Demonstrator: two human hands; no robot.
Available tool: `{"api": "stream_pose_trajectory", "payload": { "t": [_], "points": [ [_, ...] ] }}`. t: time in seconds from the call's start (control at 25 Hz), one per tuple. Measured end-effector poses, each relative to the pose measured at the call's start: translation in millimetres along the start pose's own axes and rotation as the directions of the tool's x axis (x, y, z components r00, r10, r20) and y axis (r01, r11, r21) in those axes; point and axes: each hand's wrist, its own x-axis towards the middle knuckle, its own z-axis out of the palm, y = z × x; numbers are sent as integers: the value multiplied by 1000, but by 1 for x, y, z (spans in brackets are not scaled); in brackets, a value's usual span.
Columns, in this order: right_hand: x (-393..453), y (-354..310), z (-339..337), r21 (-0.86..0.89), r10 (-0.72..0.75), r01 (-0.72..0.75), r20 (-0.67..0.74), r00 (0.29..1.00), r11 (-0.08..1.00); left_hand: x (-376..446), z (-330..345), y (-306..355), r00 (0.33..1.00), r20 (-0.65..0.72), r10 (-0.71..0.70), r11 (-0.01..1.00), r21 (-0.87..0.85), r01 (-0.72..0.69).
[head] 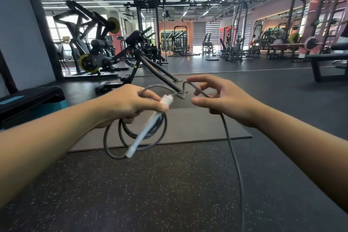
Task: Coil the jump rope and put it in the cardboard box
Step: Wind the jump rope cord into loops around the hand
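My left hand grips a white jump rope handle together with several grey loops of the rope, which hang below my fist. From the handle's top the rope arcs rightward to my right hand. The rope runs across my right hand's loosely curled fingers, with the thumb apart beneath, then drops as a long strand toward the bottom of the frame. The cardboard box is out of view.
A dark exercise mat lies on the speckled rubber floor ahead. A black step platform with teal sides stands at the left. An angled bench frame is behind my hands, with weight machines and racks further back.
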Motion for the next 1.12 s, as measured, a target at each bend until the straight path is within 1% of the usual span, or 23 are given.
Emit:
{"api": "stream_pose_trajectory", "payload": {
  "t": [0.08,0.12,0.24,0.32,0.4,0.44,0.48,0.52,0.56,0.64,0.72,0.8,0.84,0.88,0.92,0.96,1.0,1.04,1.12],
  "points": [
    [-3,6,-14,-11,19,-20,-37,999,1000,0,-23,-11,992,-126,19,985,-165,-40],
    [-3,9,-18,-2,15,-15,-56,998,1000,1,-32,-15,981,-192,27,961,-266,-79],
    [1,9,-18,-55,0,-7,-127,992,998,5,-44,-20,928,-373,14,839,-501,-214],
    [7,10,-13,-65,43,-55,-168,985,996,7,-40,-17,885,-464,-26,708,-634,-311],
    [9,13,-4,-9,133,-137,-193,972,990,8,-35,-8,839,-534,-108,514,-752,-412],
    [10,16,0,51,175,-169,-192,966,984,8,-33,-1,812,-560,-164,407,-789,-461],
    [11,19,6,145,209,-185,-171,963,972,8,-30,5,784,-581,-221,311,-803,-508],
    [12,21,13,273,226,-184,-131,965,944,10,-26,11,755,-596,-273,244,-802,-545],
    [14,20,23,407,225,-172,-85,971,897,12,-21,17,733,-604,-314,202,-796,-570],
    [19,14,46,619,168,-138,10,986,773,18,-10,30,710,-613,-347,174,-786,-594],
    [26,3,69,706,81,-99,58,995,701,24,4,39,710,-601,-367,155,-792,-591],
    [30,-12,90,729,-15,2,11,1000,684,31,16,40,742,-536,-403,103,-832,-545],
    [33,-21,99,739,-28,56,-50,998,672,35,21,38,768,-492,-410,70,-856,-511],
    [37,-30,106,766,14,87,-124,992,637,39,27,36,791,-453,-411,41,-876,-480],
    [41,-39,111,814,99,92,-180,979,573,43,32,34,808,-426,-408,29,-890,-455],
    [45,-44,114,858,179,104,-221,959,503,46,35,29,818,-411,-401,28,-899,-438],
    [46,-47,115,881,233,125,-254,939,456,48,39,26,823,-410,-393,32,-901,-433],
    [45,-50,115,882,258,135,-273,927,451,48,42,22,827,-412,-381,34,-901,-433],
    [40,-54,113,855,257,128,-289,922,502,48,45,13,834,-411,-369,36,-903,-429]
  ]
}}
